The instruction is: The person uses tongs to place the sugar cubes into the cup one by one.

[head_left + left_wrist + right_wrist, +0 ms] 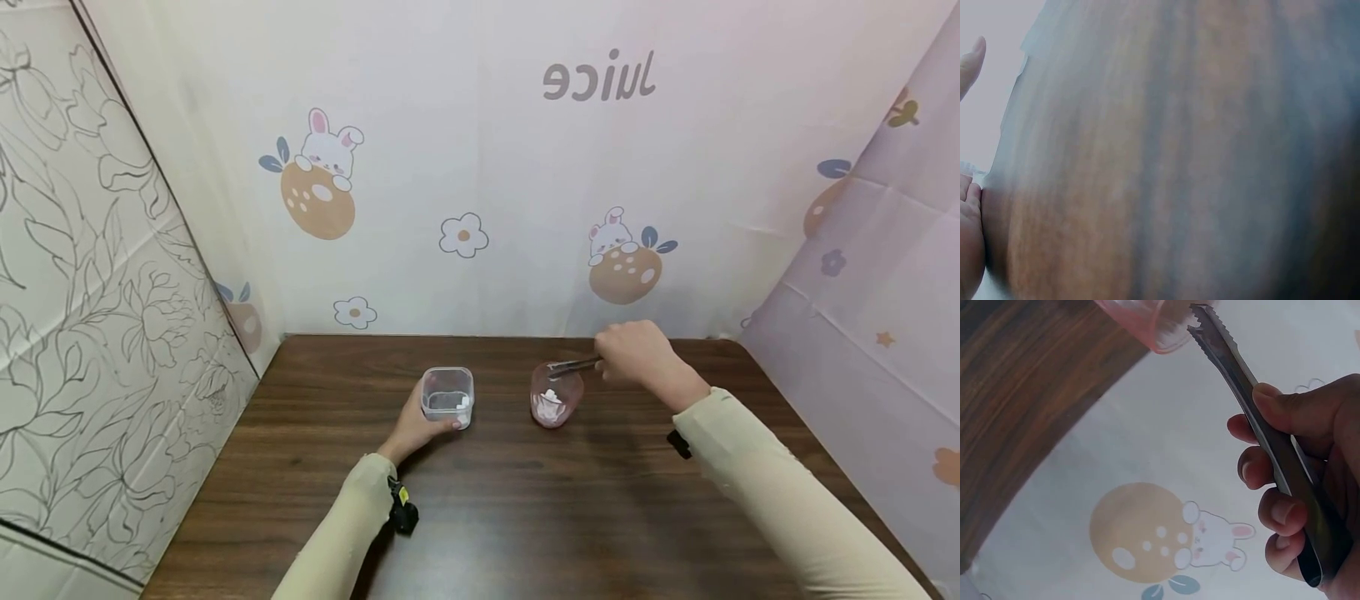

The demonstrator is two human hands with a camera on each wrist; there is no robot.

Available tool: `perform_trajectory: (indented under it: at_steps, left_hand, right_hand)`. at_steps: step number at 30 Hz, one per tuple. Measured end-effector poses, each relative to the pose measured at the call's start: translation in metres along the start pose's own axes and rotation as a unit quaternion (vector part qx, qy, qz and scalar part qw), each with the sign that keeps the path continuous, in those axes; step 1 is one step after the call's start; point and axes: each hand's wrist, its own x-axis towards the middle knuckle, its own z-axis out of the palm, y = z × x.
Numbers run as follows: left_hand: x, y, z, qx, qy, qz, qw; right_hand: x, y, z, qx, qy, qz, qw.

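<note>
On the left of the table, my left hand [415, 423] grips a clear square plastic container [444, 401] with the thumb along its near side. A few small white pieces [462, 404] are at the container's right side. My right hand [637, 354] holds metal tongs [576, 365], fingers wrapped round them in the right wrist view. The tips of the tongs [1229, 353] stand close together with a narrow gap, and nothing shows between them. They are over the rim of a pink translucent cup [572, 395], which holds white pieces [550, 407].
Both vessels are on a dark brown wooden table [525, 517]. A printed curtain [480, 167] hangs along the table's back edge, with more patterned cloth at both sides. The left wrist view is mostly blurred wood grain, with parts of the left hand at its edge.
</note>
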Motion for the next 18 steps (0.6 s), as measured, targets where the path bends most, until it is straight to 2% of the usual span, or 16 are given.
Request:
perform_trajectory:
  at_steps: [6, 9, 18]
  left_hand:
    - [0.0, -0.002, -0.001, 0.012, -0.003, -0.011, 0.9999]
    - [0.0, -0.003, -0.001, 0.009, -0.004, -0.005, 0.9999]
    - [0.001, -0.001, -0.001, 0.008, -0.003, -0.005, 0.9999]
  right_hand:
    - [-0.001, 0.0, -0.009, 0.006, 0.012, 0.0, 0.9999]
    - [0.001, -0.002, -0.012, 0.01, 0.016, 0.003, 0.9998]
    - [0.016, -0.021, -0.022, 0.02, 0.026, -0.01, 0.9994]
